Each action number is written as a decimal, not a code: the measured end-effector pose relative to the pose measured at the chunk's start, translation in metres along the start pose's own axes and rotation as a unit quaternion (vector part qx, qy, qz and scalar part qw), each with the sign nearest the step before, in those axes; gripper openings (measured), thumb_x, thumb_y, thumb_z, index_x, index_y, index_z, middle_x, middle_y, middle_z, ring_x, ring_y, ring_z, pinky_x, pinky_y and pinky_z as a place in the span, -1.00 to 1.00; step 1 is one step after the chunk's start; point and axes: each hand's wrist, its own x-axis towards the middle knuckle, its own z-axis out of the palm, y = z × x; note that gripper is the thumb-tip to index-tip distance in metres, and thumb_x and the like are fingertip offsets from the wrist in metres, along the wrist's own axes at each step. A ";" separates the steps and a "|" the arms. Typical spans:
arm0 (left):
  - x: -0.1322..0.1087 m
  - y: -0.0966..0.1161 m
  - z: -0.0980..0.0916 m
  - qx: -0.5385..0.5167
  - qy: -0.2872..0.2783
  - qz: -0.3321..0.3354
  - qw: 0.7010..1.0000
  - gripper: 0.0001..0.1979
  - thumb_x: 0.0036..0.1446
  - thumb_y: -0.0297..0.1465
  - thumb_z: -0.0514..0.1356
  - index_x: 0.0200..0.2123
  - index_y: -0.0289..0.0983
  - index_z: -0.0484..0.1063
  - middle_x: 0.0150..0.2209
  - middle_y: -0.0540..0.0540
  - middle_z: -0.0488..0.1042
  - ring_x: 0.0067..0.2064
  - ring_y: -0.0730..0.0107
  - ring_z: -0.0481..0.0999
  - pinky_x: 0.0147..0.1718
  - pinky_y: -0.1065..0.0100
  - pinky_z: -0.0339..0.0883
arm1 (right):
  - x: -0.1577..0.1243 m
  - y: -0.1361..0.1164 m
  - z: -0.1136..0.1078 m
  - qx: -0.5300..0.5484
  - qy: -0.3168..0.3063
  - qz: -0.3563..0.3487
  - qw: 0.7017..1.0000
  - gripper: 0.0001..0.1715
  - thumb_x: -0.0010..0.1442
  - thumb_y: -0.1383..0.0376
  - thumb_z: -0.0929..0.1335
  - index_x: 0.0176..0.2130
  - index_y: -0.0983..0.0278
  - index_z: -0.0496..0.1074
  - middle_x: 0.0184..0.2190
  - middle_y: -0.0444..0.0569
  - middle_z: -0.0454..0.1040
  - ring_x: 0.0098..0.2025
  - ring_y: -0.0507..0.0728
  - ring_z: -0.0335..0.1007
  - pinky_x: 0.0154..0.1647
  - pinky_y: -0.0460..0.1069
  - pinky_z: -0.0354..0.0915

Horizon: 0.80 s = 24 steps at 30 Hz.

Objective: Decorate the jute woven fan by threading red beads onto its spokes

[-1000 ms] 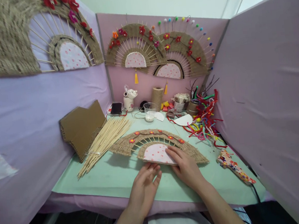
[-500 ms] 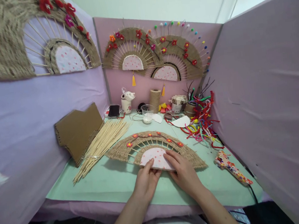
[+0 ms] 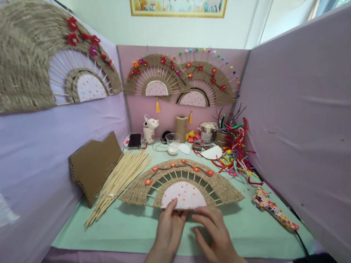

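A woven twine fan (image 3: 181, 194) is tilted up above the green tabletop. Red flowers with yellow centres run along a dark branch on its band, and a white half-round piece with pink dots covers its base. My left hand (image 3: 171, 226) pinches the fan's lower edge, thumb on the dotted piece and fingers underneath. Just below that edge, to the right, is my right hand (image 3: 213, 234), its fingers bent and apart, holding nothing. Whether its fingertips still brush the edge I cannot tell.
Bundled thin sticks (image 3: 118, 181) and brown cardboard (image 3: 95, 165) lie left. At the right are a flower-patterned glue gun (image 3: 274, 208) with its cord and tangled pipe cleaners (image 3: 238, 146). A plastic cup (image 3: 173, 144) and twine spool (image 3: 182, 129) stand behind. Finished fans (image 3: 155, 74) hang on the partitions.
My right hand has come off the dotted piece and moved down below the fan's edge. The fan now faces me more fully. The camera has tipped upward.
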 end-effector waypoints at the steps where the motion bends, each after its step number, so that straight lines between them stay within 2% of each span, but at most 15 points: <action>1: 0.000 0.000 0.000 -0.002 0.002 0.003 1.000 -0.87 0.15 -0.63 0.14 -0.29 -0.42 0.49 -0.33 -0.21 0.60 -0.31 0.33 0.59 -0.28 0.29 0.51 | -0.002 -0.003 0.001 0.048 0.002 0.018 0.999 -0.72 0.16 0.45 0.30 -0.12 0.22 0.41 -0.17 0.03 0.48 -0.11 0.13 0.41 -0.09 0.02 0.32; 3: 0.000 0.000 0.000 -0.005 0.005 0.011 1.000 -0.85 0.15 -0.64 0.14 -0.26 -0.40 0.49 -0.30 -0.21 0.61 -0.30 0.34 0.59 -0.30 0.31 0.50 | -0.003 -0.005 0.004 0.135 -0.012 0.091 0.987 -0.88 0.20 0.40 0.28 -0.29 0.24 0.40 -0.36 -0.04 0.45 -0.28 0.08 0.40 -0.27 -0.06 0.31; 5: 0.000 0.000 -0.001 -0.006 0.003 0.016 1.000 -0.82 0.14 -0.65 0.14 -0.24 -0.39 0.49 -0.28 -0.21 0.61 -0.27 0.33 0.59 -0.29 0.32 0.50 | 0.000 -0.005 0.006 0.199 -0.029 0.202 0.958 -0.83 0.23 0.31 0.28 -0.42 0.25 0.35 -0.48 -0.08 0.39 -0.40 0.05 0.33 -0.39 -0.08 0.26; 7: -0.001 0.001 0.000 -0.010 0.001 0.023 1.000 -0.80 0.14 -0.66 0.12 -0.23 -0.37 0.49 -0.30 -0.20 0.61 -0.26 0.33 0.59 -0.28 0.32 0.50 | 0.005 -0.002 0.007 0.252 -0.042 0.311 0.915 -0.75 0.20 0.20 0.31 -0.47 0.26 0.32 -0.54 -0.12 0.32 -0.47 0.04 0.26 -0.44 -0.09 0.20; 9: -0.002 0.002 0.001 -0.015 0.001 0.031 0.999 -0.78 0.14 -0.67 0.11 -0.24 -0.36 0.50 -0.32 -0.17 0.61 -0.25 0.33 0.59 -0.26 0.32 0.50 | 0.010 0.003 0.006 0.297 -0.062 0.375 0.876 -0.68 0.14 0.12 0.35 -0.50 0.26 0.30 -0.58 -0.16 0.27 -0.51 0.02 0.20 -0.47 -0.09 0.16; 12: -0.003 0.002 0.003 -0.017 0.002 0.042 0.999 -0.76 0.15 -0.68 0.09 -0.22 -0.36 0.50 -0.30 -0.18 0.61 -0.24 0.33 0.60 -0.24 0.31 0.51 | 0.014 0.009 0.005 0.334 -0.090 0.410 0.844 -0.60 0.07 0.05 0.39 -0.55 0.27 0.30 -0.62 -0.18 0.27 -0.52 0.01 0.19 -0.46 -0.09 0.14; 15: -0.003 0.003 0.004 -0.018 -0.008 0.045 0.999 -0.74 0.16 -0.67 0.09 -0.17 -0.36 0.50 -0.25 -0.20 0.61 -0.20 0.31 0.60 -0.22 0.29 0.52 | 0.017 0.011 0.002 0.371 -0.086 0.445 0.811 -0.57 0.01 0.01 0.45 -0.54 0.30 0.35 -0.60 -0.13 0.37 -0.50 0.01 0.26 -0.42 -0.08 0.19; 17: -0.004 0.003 0.004 -0.018 -0.016 0.044 0.999 -0.73 0.16 -0.65 0.10 -0.12 -0.36 0.49 -0.22 -0.21 0.61 -0.17 0.29 0.60 -0.18 0.27 0.52 | 0.019 0.011 0.001 0.416 -0.045 0.478 0.772 -0.56 -0.06 0.01 0.50 -0.45 0.32 0.41 -0.52 -0.09 0.45 -0.46 0.03 0.35 -0.39 -0.07 0.27; 21: -0.006 0.003 0.002 -0.006 -0.032 0.045 0.998 -0.68 0.14 -0.63 0.14 -0.06 -0.32 0.48 -0.18 -0.20 0.61 -0.12 0.26 0.60 -0.10 0.24 0.50 | 0.022 0.013 0.003 0.535 0.059 0.517 0.666 -0.49 -0.14 0.05 0.55 -0.28 0.31 0.44 -0.32 0.00 0.53 -0.31 0.12 0.49 -0.36 -0.02 0.40; 24: -0.008 0.001 0.002 0.016 -0.033 0.048 0.998 -0.69 0.10 -0.64 0.17 -0.08 -0.33 0.49 -0.18 -0.19 0.61 -0.13 0.26 0.60 -0.08 0.25 0.49 | 0.026 0.012 0.006 0.591 0.103 0.507 0.619 -0.53 -0.08 0.15 0.55 -0.19 0.24 0.45 -0.19 -0.01 0.57 -0.20 0.14 0.51 -0.33 -0.01 0.46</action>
